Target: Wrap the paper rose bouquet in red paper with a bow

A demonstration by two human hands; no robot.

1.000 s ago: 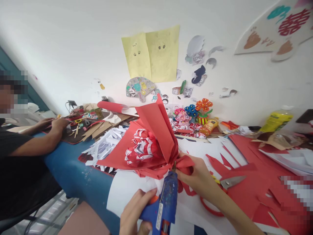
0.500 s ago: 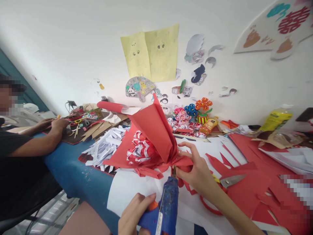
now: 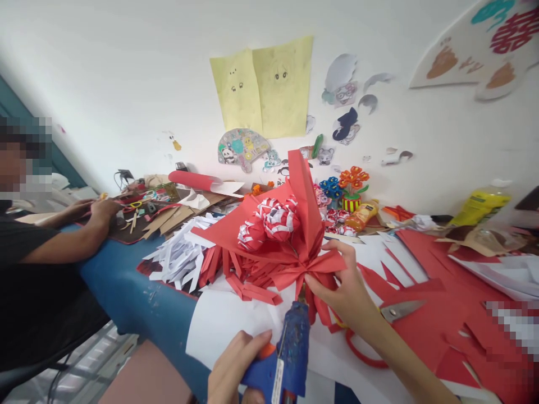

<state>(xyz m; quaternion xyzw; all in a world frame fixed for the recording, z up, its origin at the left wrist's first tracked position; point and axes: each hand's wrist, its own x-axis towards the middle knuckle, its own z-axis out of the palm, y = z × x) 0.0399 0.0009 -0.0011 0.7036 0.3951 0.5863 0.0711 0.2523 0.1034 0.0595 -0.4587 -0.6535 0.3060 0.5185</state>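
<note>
My left hand point(image 3: 238, 365) is wrapped round the handle of a blue glue gun point(image 3: 295, 336), its nozzle pointing up at the base of a bouquet. The bouquet is a wrapper of red paper point(image 3: 309, 224) round red-and-white folded paper flowers point(image 3: 275, 219). My right hand point(image 3: 343, 286) pinches the gathered red paper at the bouquet's neck, just above the nozzle. Whether the nozzle touches the paper I cannot tell. White paper point(image 3: 214, 325) lies beneath, and red-handled scissors point(image 3: 402, 310) lie partly behind my right forearm.
White paper strips point(image 3: 181, 255) and red paper strips point(image 3: 240, 275) are piled left of the bouquet. Red sheets point(image 3: 446, 303) cover the right side. Bottles and paper flowers point(image 3: 352, 182) stand along the wall. At the far left, a person's hands point(image 3: 103, 213) work over the blue table point(image 3: 126, 269).
The bouquet has turned in my right hand, so more of the flowers and the red strips behind show. The glue gun stays close to its neck.
</note>
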